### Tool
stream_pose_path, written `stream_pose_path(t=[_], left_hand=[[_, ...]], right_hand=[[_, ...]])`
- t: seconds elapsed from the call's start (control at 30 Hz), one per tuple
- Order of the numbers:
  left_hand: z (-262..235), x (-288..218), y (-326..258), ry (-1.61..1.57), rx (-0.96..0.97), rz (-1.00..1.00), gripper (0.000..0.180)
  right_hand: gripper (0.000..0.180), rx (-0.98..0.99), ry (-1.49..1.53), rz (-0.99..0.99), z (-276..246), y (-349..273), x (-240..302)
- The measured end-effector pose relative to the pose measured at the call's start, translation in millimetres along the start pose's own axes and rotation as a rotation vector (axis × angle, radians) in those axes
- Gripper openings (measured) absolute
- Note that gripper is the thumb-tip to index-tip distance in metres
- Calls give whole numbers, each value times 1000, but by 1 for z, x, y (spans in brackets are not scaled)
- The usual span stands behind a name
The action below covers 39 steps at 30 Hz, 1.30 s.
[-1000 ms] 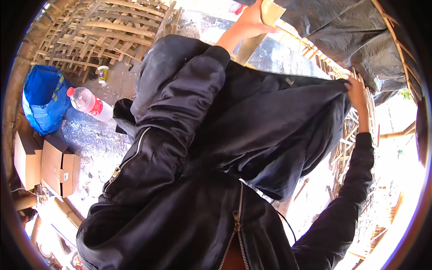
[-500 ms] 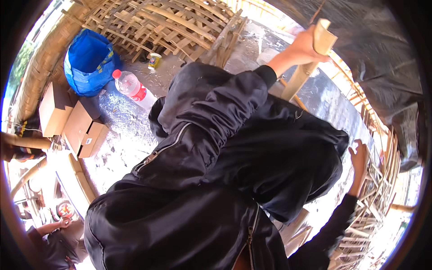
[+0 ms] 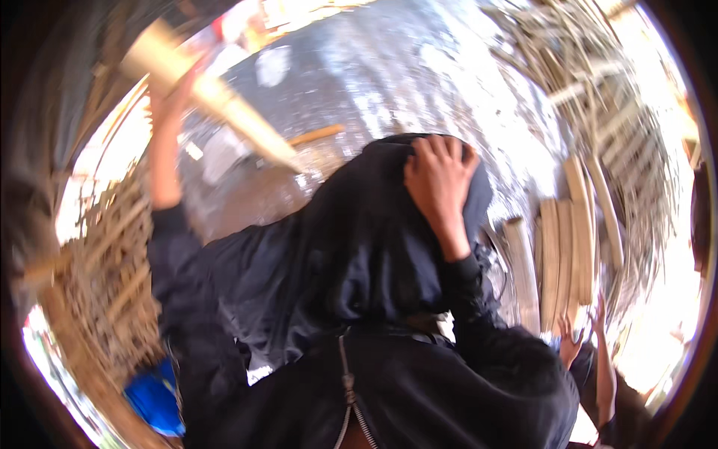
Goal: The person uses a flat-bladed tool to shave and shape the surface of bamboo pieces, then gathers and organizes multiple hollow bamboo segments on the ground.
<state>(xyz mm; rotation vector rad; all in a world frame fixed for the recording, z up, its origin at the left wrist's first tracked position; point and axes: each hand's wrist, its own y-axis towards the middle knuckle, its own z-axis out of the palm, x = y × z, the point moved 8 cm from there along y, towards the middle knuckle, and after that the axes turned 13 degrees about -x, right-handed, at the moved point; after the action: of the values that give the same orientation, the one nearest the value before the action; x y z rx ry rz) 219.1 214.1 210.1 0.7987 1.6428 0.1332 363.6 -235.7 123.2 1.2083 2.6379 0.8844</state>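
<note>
Left grip (image 3: 173,93) clasping our pale, tapered bamboo piece (image 3: 239,120); right grip (image 3: 443,179) loosely splayed on our smooth, rounded black cloth (image 3: 359,217).

Jacket (image 3: 479,389): black, smooth — a faint sheen on its folds
Zip (image 3: 343,358): silvery metal teeth down the front, parted below the slider (image 3: 348,382)
Sleeves (image 3: 470,295): long, black, creased
Legwear (image 3: 359,239): black cloth — soft folds
Right fingers (image 3: 440,150): bare

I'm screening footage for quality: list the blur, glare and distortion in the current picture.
Head view: motion blur smears the left hand and the bamboo piece; head view: glare whitens patches of the shiny ground; head view: fisheye distortion bends edges near the dark rim.
</note>
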Motion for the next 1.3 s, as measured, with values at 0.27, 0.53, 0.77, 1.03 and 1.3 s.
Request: stream_pose_path(t=[0.27,0.53,0.77,1.03,1.3], left_hand=[[-23,-58,-89,-311,-104,12,75],[-7,-132,-115,-294,-41,176,65],[-38,-116,-122,-376,-49,162,65],[-70,-91,-153,-335,-192,166,67],[-55,-88,-148,-286,-273,103,59]], right_hand=[[44,-280,267,248,-6,-30,-54],[40,-210,295,419,-7,-69,-104],[36,-379,332,424,-36,-63,-156],[27,284,315,537,-84,-187,-220],[55,145,-62,554,-100,-302,-392]])
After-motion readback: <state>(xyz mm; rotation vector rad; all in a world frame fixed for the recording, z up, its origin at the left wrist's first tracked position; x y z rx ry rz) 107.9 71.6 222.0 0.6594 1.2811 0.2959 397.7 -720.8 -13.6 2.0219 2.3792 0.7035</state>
